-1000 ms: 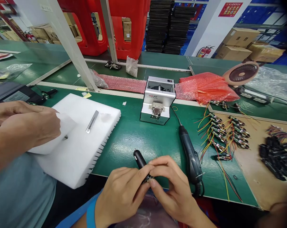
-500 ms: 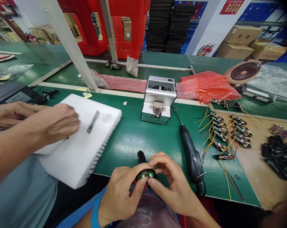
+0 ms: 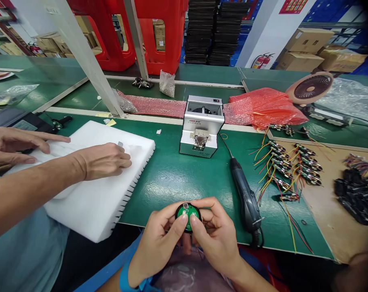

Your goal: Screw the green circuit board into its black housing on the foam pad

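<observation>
A round green circuit board in a black housing [image 3: 188, 211] is held between both hands at the near edge of the green table. My left hand [image 3: 164, 239], with a blue band on its wrist, grips the left side, its thumb on the board face. My right hand [image 3: 216, 235] grips the right side, its thumb also on the board. The board faces up toward the camera, and the underside of the housing is hidden by the fingers.
A silver screw-feeder machine [image 3: 202, 126] stands ahead. A black electric screwdriver [image 3: 246, 198] lies to the right, beside wired circuit boards [image 3: 282, 162] and black parts [image 3: 356, 196]. On the left, a co-worker's hands [image 3: 103, 162] rest over a white foam block [image 3: 110, 202].
Both hands have tilted the round part so its green face shows and its black stem is out of sight. The co-worker's hand moved right, onto the metal strip on the foam.
</observation>
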{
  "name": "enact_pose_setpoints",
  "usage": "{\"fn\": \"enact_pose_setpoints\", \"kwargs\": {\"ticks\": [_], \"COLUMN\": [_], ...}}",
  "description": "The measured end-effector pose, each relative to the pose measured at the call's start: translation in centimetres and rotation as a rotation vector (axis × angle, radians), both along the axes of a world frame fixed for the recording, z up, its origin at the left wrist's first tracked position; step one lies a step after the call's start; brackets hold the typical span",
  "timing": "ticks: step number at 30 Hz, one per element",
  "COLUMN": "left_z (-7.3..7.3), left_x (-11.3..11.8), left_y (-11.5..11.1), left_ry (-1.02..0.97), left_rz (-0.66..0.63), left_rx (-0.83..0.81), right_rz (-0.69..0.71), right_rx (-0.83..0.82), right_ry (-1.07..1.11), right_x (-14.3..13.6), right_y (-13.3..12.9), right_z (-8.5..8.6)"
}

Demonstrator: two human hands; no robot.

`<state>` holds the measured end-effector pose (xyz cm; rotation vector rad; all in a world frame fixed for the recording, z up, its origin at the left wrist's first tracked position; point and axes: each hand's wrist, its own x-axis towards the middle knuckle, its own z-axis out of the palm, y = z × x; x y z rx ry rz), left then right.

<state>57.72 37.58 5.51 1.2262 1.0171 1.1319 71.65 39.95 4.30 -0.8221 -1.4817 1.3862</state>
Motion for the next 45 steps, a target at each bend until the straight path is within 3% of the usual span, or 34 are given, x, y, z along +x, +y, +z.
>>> {"fn": "enact_pose_setpoints", "kwargs": {"ticks": [5, 9, 12, 16, 21, 33, 40, 45], "left_z": [-0.7, -1.3, -1.4, -1.4, -1.5, -2.2, -2.2, -1.7], "left_x": [0.5, 0.7, 0.4, 0.0, -0.4, -0.6, -1.7, -2.0], "left_y": [-0.2, -0.2, -0.1, 0.1, 0.3, 0.5, 0.7, 0.7], "left_ry": [-0.116, -0.052, 0.181, 0.577, 0.739, 0.777, 0.882, 0.918], "left_rz": [0.005, 0.060, 0.124, 0.251, 0.246, 0.232, 0.171, 0.143], "left_rx": [-0.027, 0.005, 0.203, 0.584, 0.827, 0.992, 1.039, 1.005], "right_rz": [-0.036, -0.053, -0.080, -0.130, -0.156, -0.131, -0.059, -0.100], "right_rx": [0.002, 0.074, 0.204, 0.434, 0.611, 0.841, 0.810, 0.782], "right_ry": [0.005, -0.029, -0.073, -0.188, -0.281, -0.144, -0.223, -0.235], "right_x": [0.1, 0.1, 0.1, 0.6, 1.4, 0.7, 1.6, 2.0], "right_y": [0.2, -0.1, 0.0, 0.4, 0.8, 1.7, 1.5, 1.3], "right_z": [-0.3, -1.2, -1.5, -1.6, -1.6, -2.9, -0.7, -0.2]}}
